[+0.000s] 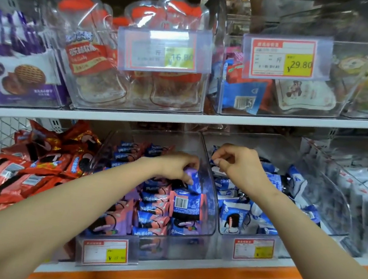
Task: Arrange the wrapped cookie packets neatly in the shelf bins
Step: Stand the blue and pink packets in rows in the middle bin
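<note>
The left hand (175, 166) grips a glossy purple-blue packet (193, 178) hard against the curved clear wall of the middle bin (211, 203), where room is tight. At three o'clock of it, the right hand (237, 166) curls over blue-white packets (234, 212) in the next bin (325, 189), and I cannot tell whether it grasps one. At twelve o'clock, a yellow tag (300, 65) reads 29.80.

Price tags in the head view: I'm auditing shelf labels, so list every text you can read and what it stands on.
"¥29.80" and "斤": upper right price tag.
"16.80", hazy under glare, and "斤": upper middle price tag.
"¥ 27.80", faint: lower left price tag.
Too blurred to read: lower right price tag, cookie packets, red-labelled bags.
</note>
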The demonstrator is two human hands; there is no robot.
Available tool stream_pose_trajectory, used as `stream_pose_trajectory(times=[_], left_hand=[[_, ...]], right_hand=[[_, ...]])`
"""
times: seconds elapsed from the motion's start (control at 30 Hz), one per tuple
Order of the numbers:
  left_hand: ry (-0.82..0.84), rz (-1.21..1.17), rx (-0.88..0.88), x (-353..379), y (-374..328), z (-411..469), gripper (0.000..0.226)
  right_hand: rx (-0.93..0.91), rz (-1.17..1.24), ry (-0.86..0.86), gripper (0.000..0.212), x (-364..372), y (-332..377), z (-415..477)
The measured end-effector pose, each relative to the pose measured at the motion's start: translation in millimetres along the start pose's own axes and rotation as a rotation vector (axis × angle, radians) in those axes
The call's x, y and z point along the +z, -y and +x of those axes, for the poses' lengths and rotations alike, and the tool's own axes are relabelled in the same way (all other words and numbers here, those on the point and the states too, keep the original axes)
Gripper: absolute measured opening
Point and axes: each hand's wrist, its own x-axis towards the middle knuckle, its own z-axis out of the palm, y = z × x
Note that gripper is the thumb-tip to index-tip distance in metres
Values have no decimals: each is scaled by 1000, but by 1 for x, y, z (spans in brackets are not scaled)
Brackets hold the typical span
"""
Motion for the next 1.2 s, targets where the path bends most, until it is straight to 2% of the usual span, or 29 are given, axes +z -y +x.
stream_pose_trajectory(times=[0.17, 0.23, 0.3, 0.4, 0.5, 0.63, 0.7, 0.87, 0.97, 1.2], left_hand=[[-200, -230, -6, -33, -1, -36, 56], [-185, -153, -66, -44, 6, -48, 59], [-87, -69, -109, -46, 13, -59, 52], [19, 203, -182, -33, 11, -69, 57], [-7, 422, -130, -16, 6, -73, 63], [-21, 359, -147, -11, 15, -76, 70], [-25, 366, -156, -12, 20, -79, 62], [-121, 194, -142, -12, 23, -79, 46], [-156, 281, -102, -10, 20, -75, 40], [-133, 496, -124, -10, 27, -78, 50]], right_hand=[[3, 20, -6, 18, -3, 2, -2], [2, 13, -6, 18, -2, 2, -1], [2, 0, -9, 18, -1, 2, -1], [0, -1, -13, 18, 2, 3, 0], [-5, 4, -10, 16, 5, 5, 1], [1, 29, -28, 16, 3, 5, 2], [7, 31, -26, 18, 2, 5, 2], [3, 14, -15, 13, 4, 4, 3], [-2, 7, -9, 10, 4, 5, 2], [-5, 12, -12, 18, 2, 4, 3]])
